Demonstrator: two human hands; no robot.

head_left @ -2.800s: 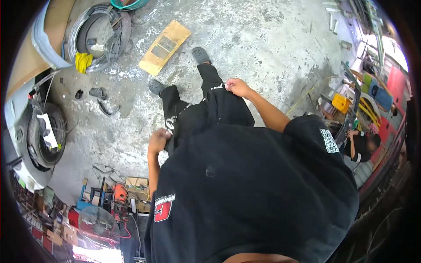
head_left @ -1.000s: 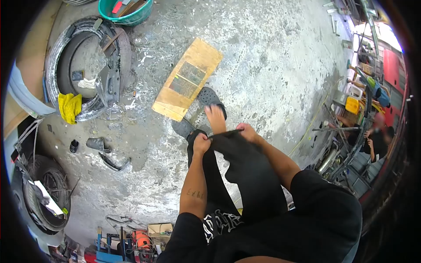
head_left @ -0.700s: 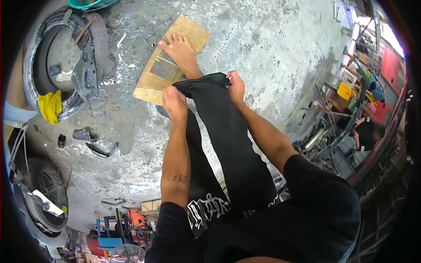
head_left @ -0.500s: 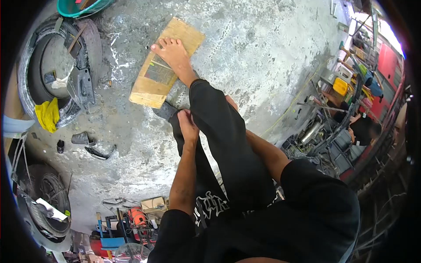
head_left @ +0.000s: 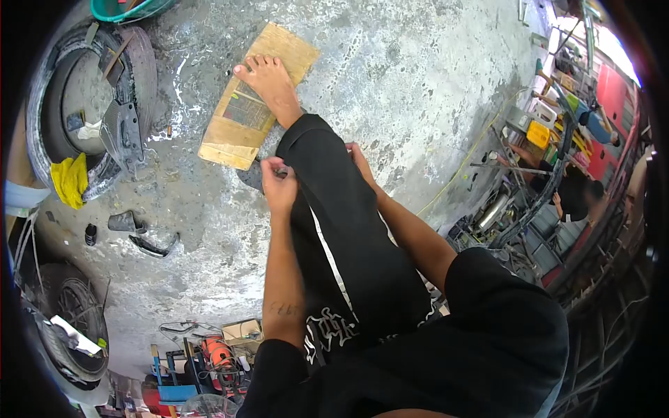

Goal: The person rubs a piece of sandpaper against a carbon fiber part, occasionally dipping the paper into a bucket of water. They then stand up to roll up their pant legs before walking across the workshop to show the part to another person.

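My left hand (head_left: 279, 188) is at the left side of the black trouser leg (head_left: 331, 181), below the knee, its fingers curled closed against the cloth. On the other side of the same leg is my right hand (head_left: 361, 164), partly covered by the trousers, so its fingertips are hidden. A bare foot (head_left: 268, 83) rests on a wooden board (head_left: 237, 143) lying on the floor. The board has a darker, scraped patch with a thin strip on it beside the foot. Part of a dark object (head_left: 249, 178) shows beneath my left hand.
A large tyre (head_left: 42, 118) lies at left with a yellow cloth (head_left: 69, 181) on its rim. A green basin (head_left: 132, 12) stands above it. Dark plastic pieces (head_left: 155, 245) lie on the stained concrete. At right, another person (head_left: 582, 198) sits among tools and metal parts.
My left hand has shifted left and up toward the board. More of my right hand shows beside the leg. The trouser leg has moved slightly left; the foot stays on the board.
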